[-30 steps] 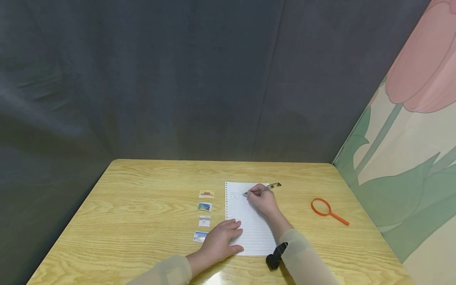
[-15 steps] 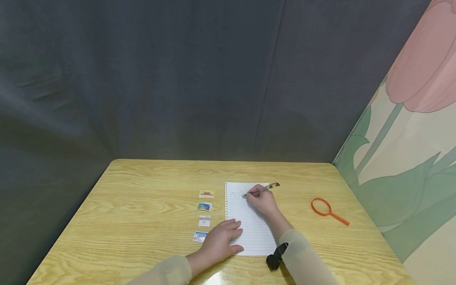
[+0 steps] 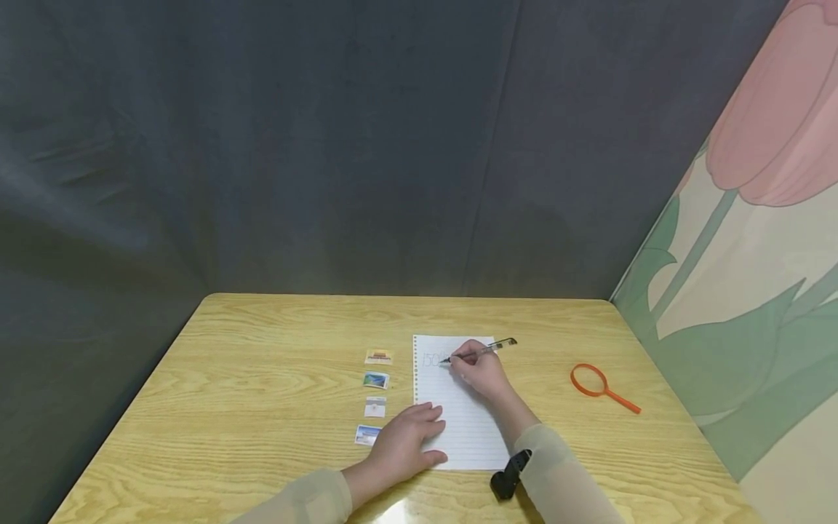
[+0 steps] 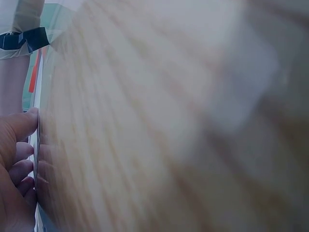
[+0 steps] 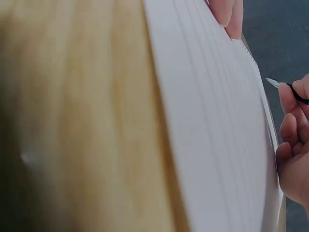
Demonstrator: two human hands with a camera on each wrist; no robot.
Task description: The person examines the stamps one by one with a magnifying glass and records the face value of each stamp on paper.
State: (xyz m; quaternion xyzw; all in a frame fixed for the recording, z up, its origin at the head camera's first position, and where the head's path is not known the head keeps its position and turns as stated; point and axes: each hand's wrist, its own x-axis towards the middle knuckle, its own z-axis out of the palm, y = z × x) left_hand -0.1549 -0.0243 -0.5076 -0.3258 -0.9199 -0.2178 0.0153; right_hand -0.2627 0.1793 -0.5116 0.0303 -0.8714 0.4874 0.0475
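Observation:
My right hand (image 3: 481,371) pinches a clear-barrelled pen (image 3: 500,344) near its tip, above the upper part of a lined loose-leaf sheet (image 3: 468,437). Thin handwriting (image 3: 431,360), starting with what reads as "150", runs left of the pen tip. In the right wrist view, the pen tip (image 5: 272,82) is close to the paper; whether it touches I cannot tell. My left hand (image 3: 404,440) rests on the lower left of the sheet, fingers extended. It partly covers the lowest of several small stamp-like pictures (image 3: 376,380) lined up left of the paper.
An orange magnifying glass (image 3: 605,389) lies on the wooden table (image 3: 262,407) to the right of the sheet. A black device (image 3: 509,477) is strapped at the right wrist. A dark curtain (image 3: 340,145) hangs behind the table, and a flower-patterned wall (image 3: 733,313) stands at right.
The pen tip has shifted slightly down and left, over the writing after the "150". My left hand, the stamp-like pictures and the magnifying glass stay put.

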